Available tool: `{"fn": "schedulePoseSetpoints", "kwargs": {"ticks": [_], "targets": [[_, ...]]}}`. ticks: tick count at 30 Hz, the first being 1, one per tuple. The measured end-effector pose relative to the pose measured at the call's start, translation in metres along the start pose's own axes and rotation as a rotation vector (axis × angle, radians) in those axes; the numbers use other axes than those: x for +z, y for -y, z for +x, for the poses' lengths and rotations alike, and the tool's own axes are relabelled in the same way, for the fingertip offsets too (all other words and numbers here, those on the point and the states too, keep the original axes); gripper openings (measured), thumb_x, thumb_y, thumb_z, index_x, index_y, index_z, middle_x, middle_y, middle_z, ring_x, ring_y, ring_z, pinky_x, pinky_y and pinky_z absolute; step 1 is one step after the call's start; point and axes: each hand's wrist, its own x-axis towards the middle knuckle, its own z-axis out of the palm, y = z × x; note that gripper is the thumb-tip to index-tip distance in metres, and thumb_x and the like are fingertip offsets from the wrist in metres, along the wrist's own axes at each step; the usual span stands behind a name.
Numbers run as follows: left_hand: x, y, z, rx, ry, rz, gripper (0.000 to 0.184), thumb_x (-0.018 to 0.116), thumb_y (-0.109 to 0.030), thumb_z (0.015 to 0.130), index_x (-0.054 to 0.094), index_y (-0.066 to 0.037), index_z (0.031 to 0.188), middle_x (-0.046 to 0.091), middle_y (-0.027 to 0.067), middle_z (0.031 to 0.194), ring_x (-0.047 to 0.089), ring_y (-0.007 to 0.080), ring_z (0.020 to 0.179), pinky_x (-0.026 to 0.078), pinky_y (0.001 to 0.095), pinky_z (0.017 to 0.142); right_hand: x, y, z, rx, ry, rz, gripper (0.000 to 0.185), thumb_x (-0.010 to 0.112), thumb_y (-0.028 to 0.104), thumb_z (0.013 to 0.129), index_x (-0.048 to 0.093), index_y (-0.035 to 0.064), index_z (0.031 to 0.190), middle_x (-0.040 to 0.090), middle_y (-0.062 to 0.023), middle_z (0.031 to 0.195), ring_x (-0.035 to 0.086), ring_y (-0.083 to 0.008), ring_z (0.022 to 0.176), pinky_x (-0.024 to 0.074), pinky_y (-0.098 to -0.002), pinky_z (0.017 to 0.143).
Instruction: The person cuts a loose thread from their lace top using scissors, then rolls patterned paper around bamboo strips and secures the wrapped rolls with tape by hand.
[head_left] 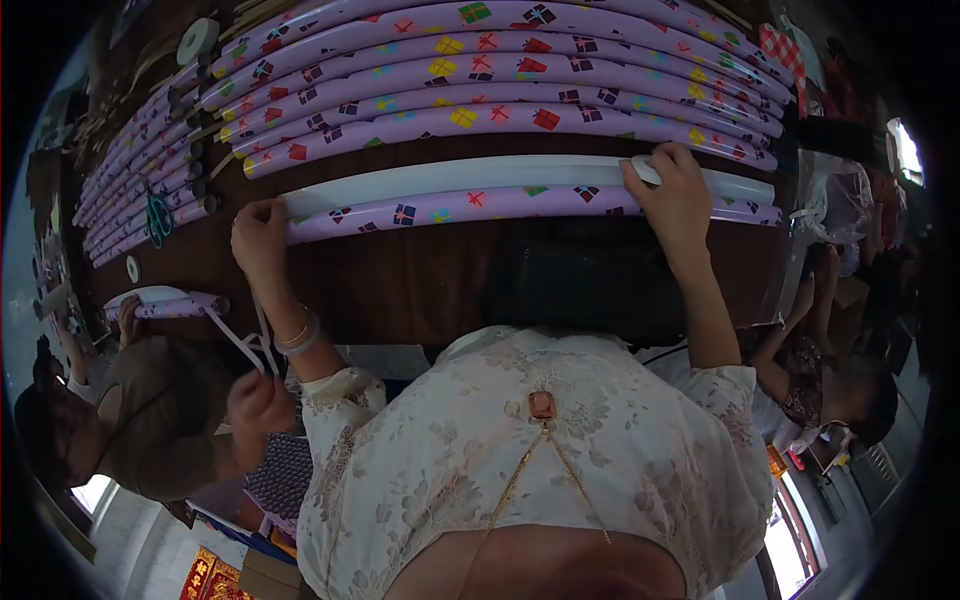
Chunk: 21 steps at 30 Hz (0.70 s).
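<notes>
A purple roll of gift-patterned paper (460, 204) lies across the dark table in front of me, its white underside showing along the far edge. At its left end my left hand (262, 238) has its fingers pinched together at the paper's edge; a thin white strip hangs below this hand. Toward the right end my right hand (672, 195) holds a small white roll of tape (646, 171) against the white part of the paper.
Several purple patterned rolls (480, 90) lie beyond. More rolls (140, 190) lie at the left, with green scissors (158, 218) on them and tape rolls (197, 42) nearby. A co-worker (165, 415) sits at the left, another (825, 385) at the right. A clear plastic bag (835, 200) is at the right.
</notes>
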Motion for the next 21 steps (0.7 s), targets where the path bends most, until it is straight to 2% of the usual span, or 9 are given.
{"fn": "schedulePoseSetpoints", "kwargs": {"ticks": [15, 19, 21], "targets": [[-0.008, -0.009, 0.000, -0.045, 0.040, 0.014, 0.030, 0.063, -0.035, 0.075, 0.069, -0.006, 0.082, 0.065, 0.0135, 0.080, 0.063, 0.0303, 0.078, 0.049, 0.0376, 0.071, 0.002, 0.002, 0.005, -0.022, 0.029, -0.112, 0.024, 0.070, 0.031, 0.069, 0.065, 0.0091, 0.078, 0.053, -0.0041, 0.087, 0.055, -0.0224, 0.083, 0.0486, -0.0363, 0.062], [-0.015, -0.014, 0.002, -0.085, 0.093, -0.030, 0.031, 0.063, -0.035, 0.075, 0.069, -0.006, 0.084, 0.065, 0.0148, 0.079, 0.064, 0.0305, 0.078, 0.049, 0.0372, 0.071, 0.002, 0.002, 0.008, -0.035, 0.060, -0.171, 0.026, 0.069, 0.032, 0.069, 0.065, 0.0083, 0.080, 0.054, -0.0058, 0.089, 0.055, -0.0237, 0.085, 0.0491, -0.0370, 0.062], [-0.016, -0.012, 0.004, -0.032, 0.128, -0.032, 0.032, 0.063, -0.035, 0.074, 0.069, -0.006, 0.085, 0.065, 0.0152, 0.078, 0.064, 0.0307, 0.078, 0.048, 0.0364, 0.071, 0.002, 0.004, 0.008, -0.037, 0.072, -0.186, 0.027, 0.068, 0.033, 0.071, 0.065, 0.0078, 0.081, 0.054, -0.0073, 0.090, 0.055, -0.0252, 0.087, 0.0493, -0.0375, 0.063]]}}
